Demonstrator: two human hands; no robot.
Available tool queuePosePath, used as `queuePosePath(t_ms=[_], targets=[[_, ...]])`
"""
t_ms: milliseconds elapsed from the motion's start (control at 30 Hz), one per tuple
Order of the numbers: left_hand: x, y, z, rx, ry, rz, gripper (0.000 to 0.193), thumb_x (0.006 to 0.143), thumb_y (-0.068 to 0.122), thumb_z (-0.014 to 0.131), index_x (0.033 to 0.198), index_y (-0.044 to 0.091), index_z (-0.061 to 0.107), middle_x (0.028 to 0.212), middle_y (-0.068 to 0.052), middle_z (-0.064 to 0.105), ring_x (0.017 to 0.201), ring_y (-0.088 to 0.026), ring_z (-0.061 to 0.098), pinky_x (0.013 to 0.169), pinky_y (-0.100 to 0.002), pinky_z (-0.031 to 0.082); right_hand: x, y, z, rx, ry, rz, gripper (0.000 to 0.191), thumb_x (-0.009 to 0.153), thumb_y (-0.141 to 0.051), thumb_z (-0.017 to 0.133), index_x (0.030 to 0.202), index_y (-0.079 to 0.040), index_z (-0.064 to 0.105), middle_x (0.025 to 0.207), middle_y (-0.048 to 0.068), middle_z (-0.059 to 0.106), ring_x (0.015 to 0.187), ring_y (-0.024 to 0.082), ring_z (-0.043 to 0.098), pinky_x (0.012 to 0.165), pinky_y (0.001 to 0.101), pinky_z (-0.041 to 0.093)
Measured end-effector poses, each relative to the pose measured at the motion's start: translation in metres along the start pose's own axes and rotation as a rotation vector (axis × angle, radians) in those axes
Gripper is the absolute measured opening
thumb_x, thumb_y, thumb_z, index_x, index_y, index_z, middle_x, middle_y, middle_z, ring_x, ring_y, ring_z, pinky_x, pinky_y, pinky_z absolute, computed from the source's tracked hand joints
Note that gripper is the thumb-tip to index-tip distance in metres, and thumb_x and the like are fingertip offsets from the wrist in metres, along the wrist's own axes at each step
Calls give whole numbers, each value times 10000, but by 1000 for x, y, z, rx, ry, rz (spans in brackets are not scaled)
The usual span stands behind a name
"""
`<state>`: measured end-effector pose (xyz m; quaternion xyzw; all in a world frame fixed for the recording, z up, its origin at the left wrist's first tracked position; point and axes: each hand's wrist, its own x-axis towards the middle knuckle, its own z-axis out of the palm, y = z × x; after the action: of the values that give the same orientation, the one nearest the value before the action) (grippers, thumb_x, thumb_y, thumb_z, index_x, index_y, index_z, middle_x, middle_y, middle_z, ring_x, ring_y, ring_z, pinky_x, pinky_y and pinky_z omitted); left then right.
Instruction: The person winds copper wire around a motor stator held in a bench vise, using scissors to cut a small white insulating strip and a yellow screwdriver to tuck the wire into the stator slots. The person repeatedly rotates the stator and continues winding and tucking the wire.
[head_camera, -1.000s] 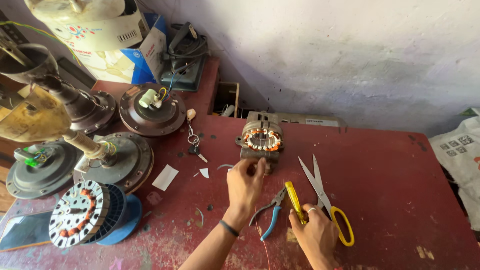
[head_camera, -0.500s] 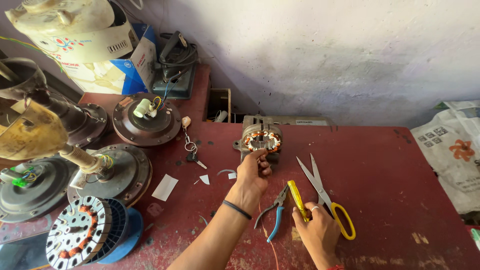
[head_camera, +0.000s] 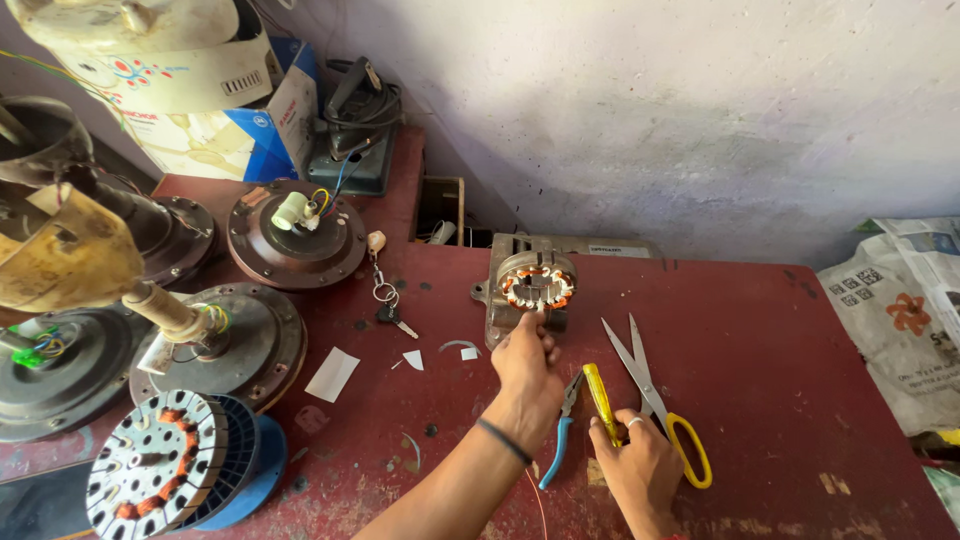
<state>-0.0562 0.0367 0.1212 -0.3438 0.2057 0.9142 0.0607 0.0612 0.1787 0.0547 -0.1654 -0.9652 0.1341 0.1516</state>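
While most of the red surface (head_camera: 760, 330) lies under a spread of fan parts, the work itself sits near its middle. Biggest are the round motor housings (head_camera: 225, 340) stacked along the left edge, one with a bundle of coloured wires, and below them a wound stator (head_camera: 150, 475) resting on a blue spool (head_camera: 245, 470). Behind, against the wall, stand a cardboard box (head_camera: 250, 120) and a dark machine (head_camera: 355, 130). Smaller, and at the centre, is the small motor stator (head_camera: 535, 285) with copper windings, standing upright in its grey metal frame. The left hand (head_camera: 525, 365) reaches up to it, fingers (head_camera: 530, 325) bunched and touching the lower edge of the winding ring; they look pinched on something fine there, though what exactly cannot be made out. The right hand (head_camera: 640, 460) rests lower on the surface, fingers curled loosely, touching the yellow-handled screwdriver (head_camera: 600, 400) without clearly grasping it. Just beside lie the yellow-handled scissors (head_camera: 660, 400), blades apart, and blue-handled pliers (head_camera: 560, 440). Judging from this, the step in hand is picking at the winding, and what follows would call for a steady, delicate pinch. Smallest are the keys on a ring (head_camera: 385, 295) and paper scraps (head_camera: 330, 375).
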Motion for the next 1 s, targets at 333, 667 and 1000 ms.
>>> queuePosePath(t_ms=[333,667,1000], targets=[[-9,94,-120,1244,66,570,230,870,201,733,977,7,798,751,-57,759,621,-118,669,569,-278,517,16,-16,-25,23,-395,139,323,870,-400,784,1010,-109,777,772,15,720,532,191,654,484,328,498],[-35,115,-132,1404,101,683,265,792,112,773,1043,32,745,870,-83,766,758,-166,719,699,-316,602,58,-91,-40,470,160,-507,247,852,-70,752,1093,-122,759,983,51,724,678,169,702,573,301,578],[-58,41,-92,1596,-478,740,794,772,115,847,1428,-55,434,1128,-204,657,989,-248,655,897,-374,527,73,-106,-47,402,161,-617,169,835,-165,807,990,-99,792,919,70,690,678,221,679,624,365,552]])
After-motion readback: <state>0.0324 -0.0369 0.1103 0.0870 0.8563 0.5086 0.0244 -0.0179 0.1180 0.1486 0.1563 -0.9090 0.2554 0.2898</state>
